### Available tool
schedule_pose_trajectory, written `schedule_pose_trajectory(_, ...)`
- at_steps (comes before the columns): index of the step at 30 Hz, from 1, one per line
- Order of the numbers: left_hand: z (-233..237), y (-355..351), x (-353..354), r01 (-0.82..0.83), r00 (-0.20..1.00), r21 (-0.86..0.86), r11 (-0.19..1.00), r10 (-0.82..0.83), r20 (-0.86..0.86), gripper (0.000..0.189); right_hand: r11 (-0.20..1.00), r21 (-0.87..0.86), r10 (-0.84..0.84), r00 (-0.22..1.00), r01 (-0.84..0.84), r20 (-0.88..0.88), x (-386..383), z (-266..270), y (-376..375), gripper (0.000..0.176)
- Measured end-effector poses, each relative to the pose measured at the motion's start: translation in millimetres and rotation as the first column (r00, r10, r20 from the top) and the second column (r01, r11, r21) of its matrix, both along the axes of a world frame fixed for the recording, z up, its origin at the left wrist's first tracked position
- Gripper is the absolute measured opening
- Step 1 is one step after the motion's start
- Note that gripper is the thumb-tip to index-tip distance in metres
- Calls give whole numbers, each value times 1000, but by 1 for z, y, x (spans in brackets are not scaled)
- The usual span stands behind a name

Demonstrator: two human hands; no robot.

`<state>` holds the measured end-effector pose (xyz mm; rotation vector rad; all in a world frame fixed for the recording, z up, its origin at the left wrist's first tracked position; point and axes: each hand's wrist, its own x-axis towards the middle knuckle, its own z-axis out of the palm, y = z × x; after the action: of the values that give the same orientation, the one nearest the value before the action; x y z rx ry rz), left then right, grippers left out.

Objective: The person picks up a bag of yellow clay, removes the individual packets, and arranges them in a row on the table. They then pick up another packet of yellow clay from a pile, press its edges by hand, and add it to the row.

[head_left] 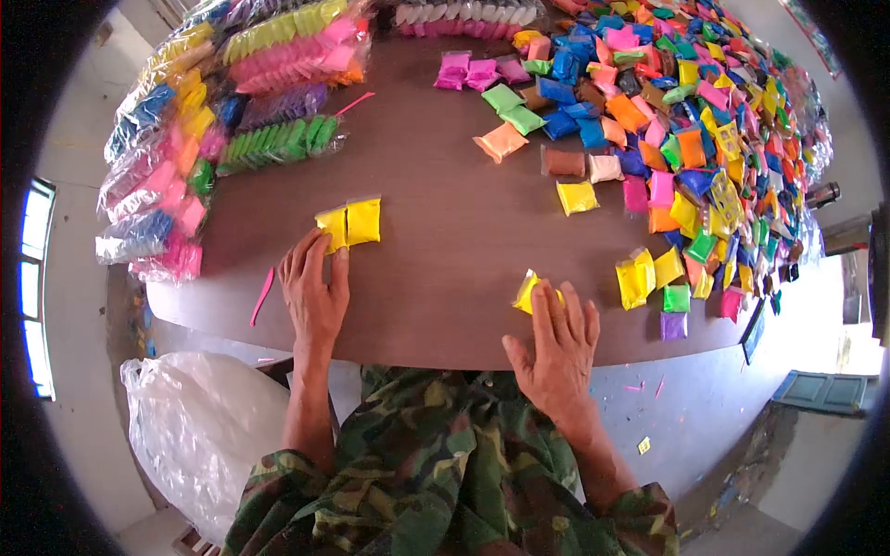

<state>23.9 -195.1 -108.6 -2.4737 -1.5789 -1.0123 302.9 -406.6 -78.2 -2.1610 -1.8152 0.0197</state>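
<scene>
Two small yellow packets stand side by side on the brown table. My left hand [315, 285] has its fingers and thumb around the lower end of the left yellow packet [331, 225], and the right yellow packet [364, 221] touches it. Farther right, my right hand [556, 350] lies palm down with fingers stretched out. Its fingertips rest on another yellow packet [525, 291], partly covered by them. Beyond that hand lie a few more yellow packets [636, 280], next to a green packet [677, 297] and a purple packet [674, 325].
A large heap of mixed coloured packets [667, 120] covers the table's right side. Clear bags of sorted packets [278, 144] line the left and back. A pink stick [262, 296] lies by my left wrist. A big clear plastic bag [199, 431] hangs below the table [426, 315].
</scene>
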Motion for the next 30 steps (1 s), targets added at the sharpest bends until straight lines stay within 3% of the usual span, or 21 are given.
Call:
schedule_pose_trajectory(17, 1, 6, 5, -8, 1000, 31, 999, 9, -23, 26, 999, -22, 46, 999, -46, 27, 16, -5, -10, 73)
schedule_pose_trajectory(26, 2, 0, 1, -13, 999, -9, 1000, 13, 34, 27, 994, 105, -3, 997, -5, 78, 16, 2, 1, 60)
schedule_pose_trajectory(30, 0, 0, 0, -23, 999, -8, 1000, 23, 38, 27, 997, 12, 70, 997, -70, 32, 9, -2, 7, 55)
